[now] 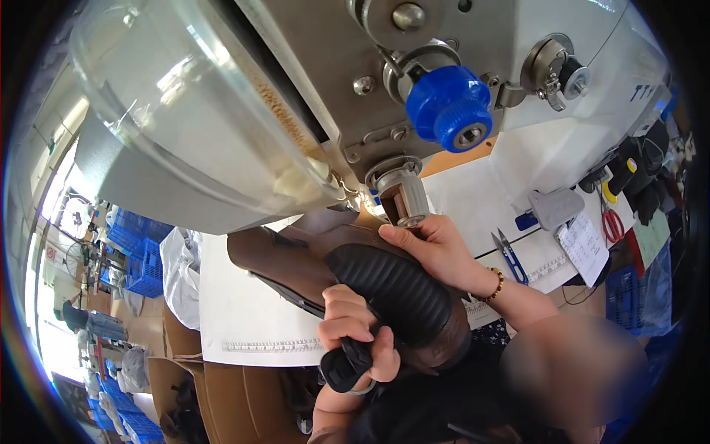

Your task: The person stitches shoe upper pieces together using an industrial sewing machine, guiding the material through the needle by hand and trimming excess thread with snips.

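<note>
You apparently position a brown-and-black workpiece at the sewing machine, right hand gripping its edge, left hand clutching black material, steady alignment likely needed next.

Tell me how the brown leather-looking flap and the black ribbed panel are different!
The brown leather-looking flap looks smooth, while the black ribbed panel has rows of ridges. The flap is brown; the panel is black. The flap reaches out leftward, but the panel lies nearer the right hand. Both look dark.

Right fingers hold a brown-black piece below a machine.
</note>
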`<state>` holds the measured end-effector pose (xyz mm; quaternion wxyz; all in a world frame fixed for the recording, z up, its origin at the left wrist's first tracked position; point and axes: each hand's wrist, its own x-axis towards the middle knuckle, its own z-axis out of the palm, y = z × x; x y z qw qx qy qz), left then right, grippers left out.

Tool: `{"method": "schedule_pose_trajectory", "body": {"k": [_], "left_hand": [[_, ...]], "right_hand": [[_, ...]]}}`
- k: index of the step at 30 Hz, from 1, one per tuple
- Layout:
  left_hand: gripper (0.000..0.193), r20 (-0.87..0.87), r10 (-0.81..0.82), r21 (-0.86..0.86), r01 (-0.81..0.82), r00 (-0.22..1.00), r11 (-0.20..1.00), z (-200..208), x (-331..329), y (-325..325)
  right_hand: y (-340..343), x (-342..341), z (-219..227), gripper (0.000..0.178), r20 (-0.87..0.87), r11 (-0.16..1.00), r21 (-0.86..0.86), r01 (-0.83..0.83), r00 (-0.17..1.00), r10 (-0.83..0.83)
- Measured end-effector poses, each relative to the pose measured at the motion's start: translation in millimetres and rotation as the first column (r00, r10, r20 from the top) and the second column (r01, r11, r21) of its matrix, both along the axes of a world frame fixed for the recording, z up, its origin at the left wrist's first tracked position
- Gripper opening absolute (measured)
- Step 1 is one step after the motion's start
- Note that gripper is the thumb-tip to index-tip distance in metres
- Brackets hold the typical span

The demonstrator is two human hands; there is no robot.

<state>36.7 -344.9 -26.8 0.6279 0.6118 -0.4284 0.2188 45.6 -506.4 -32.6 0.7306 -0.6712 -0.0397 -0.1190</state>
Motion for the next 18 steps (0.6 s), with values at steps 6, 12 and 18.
{"method": "schedule_pose_trajectory", "body": {"k": [6, 12, 18], "left_hand": [[0.034, -0.009, -0.059, 0.022, 0.059, 0.998, 0.998, 7.8, 10.4, 7.7], [0.025, -0.044, -0.065, -0.154, 0.057, 0.997, 0.986, 3.6, 21.0, 5.3], [0.014, -0.228, 0.174, -0.092, -0.199, 0.958, 0.976, 20.1, 9.0, 1.8]], "right_hand": [[10.2, -0.4, -0.2, 0.029, 0.009, 0.99, -0.048, 0.13, 0.991, -0.13], [28.0, 2.8, -9.4, 0.027, 0.073, 0.967, 0.013, 0.253, 0.965, -0.253], [46.6, 4.1, -10.2, 0.025, 0.108, 0.915, 0.007, 0.402, 0.91, -0.401]]}}
